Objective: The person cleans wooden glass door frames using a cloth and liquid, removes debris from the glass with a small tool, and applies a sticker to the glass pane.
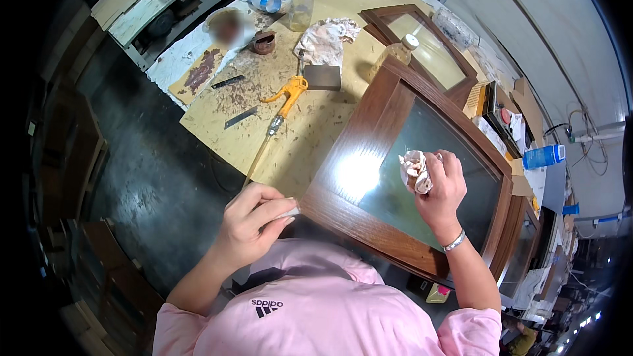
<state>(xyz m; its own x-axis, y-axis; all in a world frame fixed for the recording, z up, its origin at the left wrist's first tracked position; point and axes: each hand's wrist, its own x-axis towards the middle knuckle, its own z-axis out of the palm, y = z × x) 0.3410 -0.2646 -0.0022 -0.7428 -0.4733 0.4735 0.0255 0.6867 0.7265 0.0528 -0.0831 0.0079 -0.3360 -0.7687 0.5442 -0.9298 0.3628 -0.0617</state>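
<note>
A dark brown wooden door frame [349,151] with a glass pane [402,207] lies on the worktable in front of me. Over the pane, my right hand [442,181] is closed round a crumpled, stained white rag [415,173]. At the frame's near left corner, my left hand [254,221] pinches a small pale folded piece [289,212]; its material is unclear. Whether that piece touches the wood I cannot tell. Left of the frame, an orange air blow gun [290,95] with a hose rests on the table, beside a dark rectangular block [322,78].
The stained table [217,135] carries a bunched rag [326,36], an open brown can [264,42], and two dark flat strips. A white-capped bottle [399,53] stands beyond the frame, near a second glazed frame [461,86]. A blue bottle [544,157] lies at right.
</note>
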